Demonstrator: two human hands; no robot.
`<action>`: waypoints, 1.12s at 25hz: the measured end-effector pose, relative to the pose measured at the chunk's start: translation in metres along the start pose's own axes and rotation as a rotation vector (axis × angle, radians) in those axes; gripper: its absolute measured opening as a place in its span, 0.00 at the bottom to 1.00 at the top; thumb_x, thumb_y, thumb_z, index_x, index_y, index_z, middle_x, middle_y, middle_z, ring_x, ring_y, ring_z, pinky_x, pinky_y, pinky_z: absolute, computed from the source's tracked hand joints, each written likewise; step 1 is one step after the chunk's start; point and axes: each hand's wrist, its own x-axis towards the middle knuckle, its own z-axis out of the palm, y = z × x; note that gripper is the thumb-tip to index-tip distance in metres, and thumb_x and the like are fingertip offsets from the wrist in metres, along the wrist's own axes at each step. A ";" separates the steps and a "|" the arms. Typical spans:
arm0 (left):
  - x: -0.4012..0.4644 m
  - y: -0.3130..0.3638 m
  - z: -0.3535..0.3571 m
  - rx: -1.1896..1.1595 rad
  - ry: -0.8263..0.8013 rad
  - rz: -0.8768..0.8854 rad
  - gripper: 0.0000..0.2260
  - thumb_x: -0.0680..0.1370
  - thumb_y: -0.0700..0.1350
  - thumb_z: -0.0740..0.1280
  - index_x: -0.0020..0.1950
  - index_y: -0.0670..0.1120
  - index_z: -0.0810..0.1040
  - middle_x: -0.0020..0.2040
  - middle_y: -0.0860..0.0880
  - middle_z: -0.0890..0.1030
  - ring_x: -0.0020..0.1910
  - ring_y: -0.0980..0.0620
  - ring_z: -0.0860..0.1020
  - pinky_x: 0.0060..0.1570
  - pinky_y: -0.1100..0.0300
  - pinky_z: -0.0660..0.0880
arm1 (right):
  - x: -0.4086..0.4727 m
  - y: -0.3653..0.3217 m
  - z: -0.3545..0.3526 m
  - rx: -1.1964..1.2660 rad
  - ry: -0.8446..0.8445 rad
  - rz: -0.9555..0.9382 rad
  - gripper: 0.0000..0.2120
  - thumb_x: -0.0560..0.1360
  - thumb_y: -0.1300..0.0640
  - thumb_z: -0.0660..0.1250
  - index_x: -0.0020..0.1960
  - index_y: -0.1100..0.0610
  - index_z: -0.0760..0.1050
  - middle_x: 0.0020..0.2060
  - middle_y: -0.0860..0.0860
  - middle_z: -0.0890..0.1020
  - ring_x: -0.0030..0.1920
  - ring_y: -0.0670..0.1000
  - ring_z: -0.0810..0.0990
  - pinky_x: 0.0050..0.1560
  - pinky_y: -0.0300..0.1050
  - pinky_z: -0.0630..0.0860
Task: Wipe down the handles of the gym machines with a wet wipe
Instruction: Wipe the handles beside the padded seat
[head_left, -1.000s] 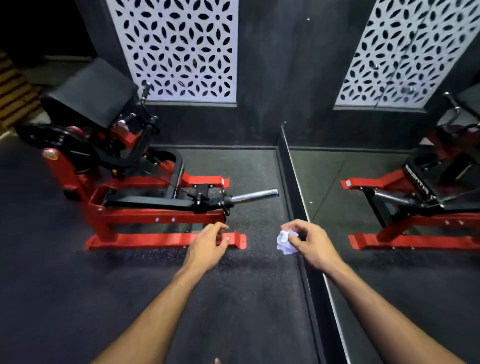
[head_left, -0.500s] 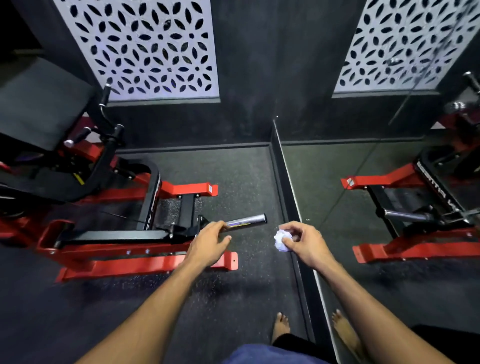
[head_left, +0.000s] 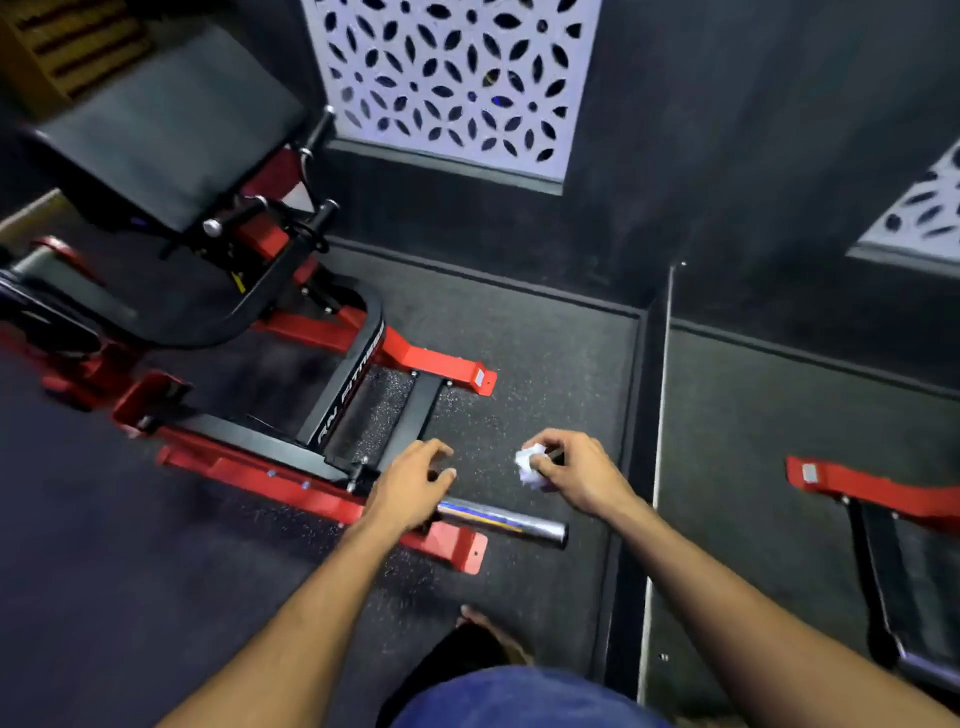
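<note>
Right hand (head_left: 582, 475) pinches one crumpled wipe (head_left: 530, 464); left hand (head_left: 410, 486) (fingers loosely curled, holding nothing) above one chrome bar (head_left: 511, 522)

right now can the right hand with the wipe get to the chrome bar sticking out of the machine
Probably yes. The right hand pinches the wet wipe just beyond the chrome bar, with only bare floor between. The left hand hovers over the bar's inner end, leaving the outer end free.

Glossy metal bar (head_left: 511, 521); speckled matt rubber floor (head_left: 540, 364).

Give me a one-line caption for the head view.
Right hand pinches a crumpled wet wipe; left hand hovers over the chrome bar.
</note>
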 end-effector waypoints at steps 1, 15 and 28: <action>0.014 -0.003 -0.004 -0.016 0.025 -0.041 0.10 0.79 0.47 0.71 0.60 0.51 0.80 0.56 0.52 0.80 0.54 0.52 0.81 0.59 0.52 0.76 | 0.018 -0.004 -0.005 -0.006 -0.031 -0.006 0.07 0.78 0.60 0.67 0.50 0.51 0.82 0.37 0.48 0.86 0.37 0.50 0.86 0.42 0.50 0.84; 0.116 0.002 -0.058 -0.091 0.330 -0.389 0.13 0.79 0.49 0.70 0.63 0.52 0.78 0.56 0.51 0.79 0.56 0.49 0.79 0.60 0.53 0.75 | 0.240 -0.075 -0.033 -0.121 -0.424 -0.341 0.12 0.77 0.71 0.64 0.54 0.60 0.82 0.32 0.38 0.79 0.32 0.33 0.78 0.39 0.28 0.74; 0.318 0.096 -0.090 -0.132 0.482 -0.603 0.13 0.78 0.52 0.68 0.61 0.52 0.79 0.56 0.54 0.80 0.52 0.53 0.79 0.59 0.56 0.75 | 0.489 -0.065 -0.117 0.211 -0.496 -0.312 0.14 0.75 0.68 0.71 0.44 0.49 0.84 0.42 0.46 0.87 0.44 0.47 0.84 0.50 0.45 0.78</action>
